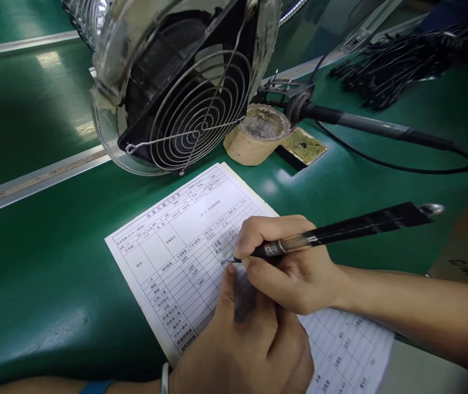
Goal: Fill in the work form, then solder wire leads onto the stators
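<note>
A printed form (163, 241) with a table of rows lies tilted on the green tabletop, some cells filled in by hand. My right hand (291, 262) is closed round a black pen (340, 227), whose tip touches a cell in the middle of the sheet. Just below that tip, my left hand (250, 345) rests on the paper with its index finger stretched out and its other fingers bent. Nothing shows in the left hand. Both hands cover part of the form's lower rows.
Above the form stands a fan (203, 128) with a wire guard and clear housing. Beside it are a round tan container (254, 145), a sponge tray (303, 146) and a soldering iron (365, 126) in its holder. Black cables (398, 65) lie bundled at the back right.
</note>
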